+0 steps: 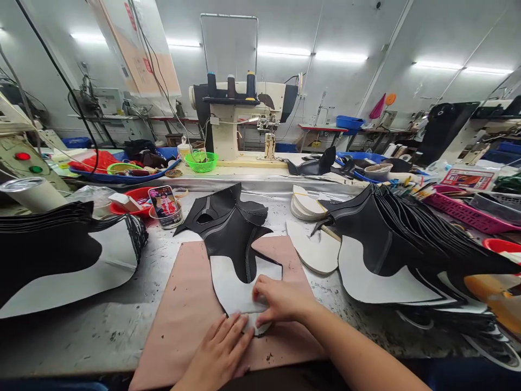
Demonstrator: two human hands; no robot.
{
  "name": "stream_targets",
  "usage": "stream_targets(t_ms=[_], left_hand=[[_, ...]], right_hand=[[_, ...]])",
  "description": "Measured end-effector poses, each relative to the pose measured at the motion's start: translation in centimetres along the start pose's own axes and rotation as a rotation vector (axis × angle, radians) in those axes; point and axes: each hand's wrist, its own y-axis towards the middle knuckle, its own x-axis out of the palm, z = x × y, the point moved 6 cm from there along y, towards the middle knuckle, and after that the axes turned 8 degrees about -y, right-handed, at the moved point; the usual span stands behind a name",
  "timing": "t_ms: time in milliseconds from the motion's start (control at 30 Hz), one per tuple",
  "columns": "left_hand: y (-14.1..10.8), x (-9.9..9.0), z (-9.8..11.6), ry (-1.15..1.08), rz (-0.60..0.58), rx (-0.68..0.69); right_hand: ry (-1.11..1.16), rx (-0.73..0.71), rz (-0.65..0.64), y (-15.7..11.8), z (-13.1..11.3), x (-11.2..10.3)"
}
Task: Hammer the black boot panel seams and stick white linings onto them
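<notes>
A black leather boot upper [234, 233] with a white lining [232, 282] lies spread on a pink mat [163, 320]. My left hand [222, 347] rests with outstretched fingers at the lower left edge of the lining. On the lining's lower right, my right hand [280, 304] has its fingers curled in, the thumb low near the bottom edge and touching the lining. A crease or seam runs across the lining between the hands. Whether the right fingertips pinch a small fold is partly hidden.
Stacks of similar black-and-white uppers [44, 239] [391, 244] lie left and right. White cut pieces [315, 250] lie beside the mat. A phone [165, 206] leans in a cup, near a red basin [136, 201]. Behind stands a sewing machine [226, 130] with thread cones and a green basket [201, 162].
</notes>
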Motion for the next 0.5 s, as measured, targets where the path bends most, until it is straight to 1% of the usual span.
stream_targets(t_ms=[67, 167, 233, 300, 367, 400, 467, 500], left_hand=[[-0.7, 1.2, -0.6, -0.011, -0.035, -0.068], [-1.2, 2.6, -0.9, -0.06, -0.092, -0.099], [-1.2, 2.6, -0.9, -0.089, -0.124, -0.092], [-0.7, 1.7, -1.0, -0.138, -0.13, -0.077], [0.3, 0.1, -1.7, -0.226, -0.108, -0.08], [0.9, -0.6, -2.5, -0.275, -0.093, -0.101], [2.3, -1.7, -4.8, -0.33, -0.078, -0.176], [3.0, -2.0, -6.3, -0.333, -0.079, -0.212]], right_hand=[[0.187, 0.04, 0.08, 0.9, 0.7, -0.5], [0.311, 0.195, 0.312, 3.9, 3.1, -2.4], [0.393, 0.307, 0.513, 6.0, 5.0, -4.6], [0.475, 0.396, 0.738, 7.0, 6.4, -7.2], [0.544, 0.446, 0.945, 6.2, 7.1, -9.5], [0.574, 0.455, 1.028, 5.1, 7.1, -10.4], [0.62, 0.444, 1.139, 1.5, 6.8, -11.4], [0.627, 0.429, 1.155, -0.7, 6.5, -11.3]])
